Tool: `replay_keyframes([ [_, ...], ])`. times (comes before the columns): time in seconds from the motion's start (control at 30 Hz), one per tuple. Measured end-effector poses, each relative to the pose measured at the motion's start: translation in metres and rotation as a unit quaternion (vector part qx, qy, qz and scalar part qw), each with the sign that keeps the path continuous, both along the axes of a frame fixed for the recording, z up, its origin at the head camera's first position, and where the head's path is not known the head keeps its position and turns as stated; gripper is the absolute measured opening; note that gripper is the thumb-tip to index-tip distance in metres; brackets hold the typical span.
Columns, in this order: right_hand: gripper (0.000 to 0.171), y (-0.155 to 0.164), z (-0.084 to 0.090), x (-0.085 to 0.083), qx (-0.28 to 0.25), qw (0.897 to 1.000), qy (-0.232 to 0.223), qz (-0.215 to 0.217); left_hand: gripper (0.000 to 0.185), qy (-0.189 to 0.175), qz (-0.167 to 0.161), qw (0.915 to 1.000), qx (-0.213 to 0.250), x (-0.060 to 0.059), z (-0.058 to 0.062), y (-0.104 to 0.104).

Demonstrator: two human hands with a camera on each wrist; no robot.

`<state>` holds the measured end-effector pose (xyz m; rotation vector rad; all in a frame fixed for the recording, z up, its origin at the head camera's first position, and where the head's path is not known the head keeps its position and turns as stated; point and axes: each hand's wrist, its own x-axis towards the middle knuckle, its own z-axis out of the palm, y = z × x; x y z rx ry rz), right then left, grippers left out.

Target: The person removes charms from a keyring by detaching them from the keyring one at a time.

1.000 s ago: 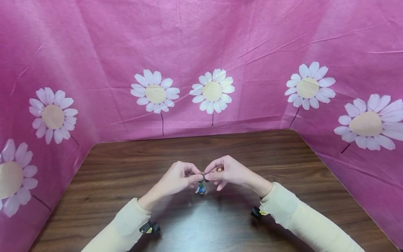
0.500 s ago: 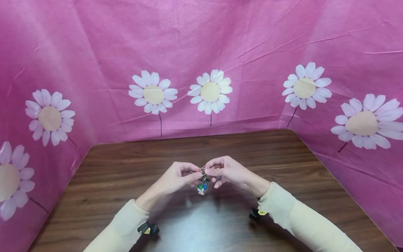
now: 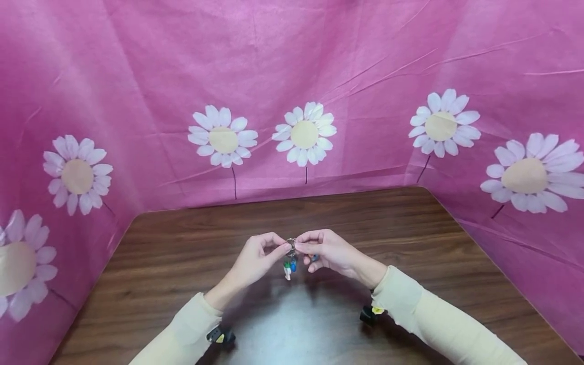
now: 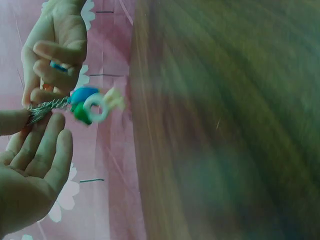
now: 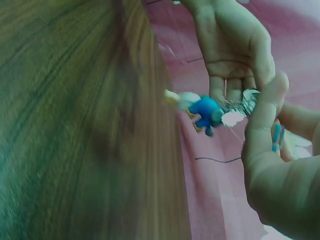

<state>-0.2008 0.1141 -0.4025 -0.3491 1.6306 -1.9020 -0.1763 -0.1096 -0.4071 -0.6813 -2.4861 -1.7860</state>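
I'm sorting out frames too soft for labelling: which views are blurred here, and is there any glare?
Head view: sharp, with a pale sheen on the table below the hands, and the backdrop bends at the edges. Left wrist view: the wood smears into streaks, the charms are soft. Right wrist view: the same streaking, charms blurred.

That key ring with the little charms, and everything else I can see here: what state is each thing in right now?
Key ring: held off the table, pinched from both sides.
Charms: blue, green and white, dangling under the ring, clear of the wood.
Left hand: pinches the ring.
Right hand: pinches the ring, with a small blue-and-orange piece tucked in its fingers.
Table: bare brown wood.
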Motion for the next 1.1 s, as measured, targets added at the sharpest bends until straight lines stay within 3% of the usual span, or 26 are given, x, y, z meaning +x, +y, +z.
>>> replay_keyframes([
  [0.2, 0.022, 0.008, -0.002, 0.001, 0.042, 0.999, 0.011, 0.028, 0.010, 0.056, -0.014, 0.9916, -0.116, 0.001, 0.005, 0.001],
  [0.33, 0.024, 0.006, -0.002, 0.001, 0.078, 0.996, 0.025, 0.047, 0.010, 0.069, -0.021, 0.9811, -0.180, 0.005, 0.010, 0.000],
  [0.43, 0.025, 0.002, 0.000, 0.000, 0.104, 0.992, 0.050, 0.051, 0.010, 0.073, -0.024, 0.9766, -0.201, 0.008, 0.014, -0.002],
  [0.5, 0.023, 0.001, 0.002, 0.000, 0.106, 0.992, 0.058, 0.044, 0.010, 0.078, -0.028, 0.9779, -0.192, 0.008, 0.014, -0.003],
  [0.57, 0.020, 0.002, 0.002, -0.001, 0.093, 0.993, 0.055, 0.036, 0.008, 0.067, -0.030, 0.9847, -0.158, 0.007, 0.011, -0.004],
  [0.7, 0.014, 0.003, -0.001, 0.000, 0.048, 0.998, 0.029, 0.016, 0.013, 0.018, -0.028, 0.9971, -0.069, 0.005, -0.004, -0.002],
  [0.83, 0.012, 0.000, -0.004, 0.002, 0.021, 1.000, 0.012, -0.002, 0.018, -0.016, -0.017, 0.9997, -0.007, 0.006, -0.015, -0.001],
  [1.1, 0.010, -0.009, 0.001, 0.006, -0.014, 1.000, -0.012, -0.009, 0.016, 0.026, 0.026, 0.9989, 0.029, 0.009, -0.016, -0.003],
])
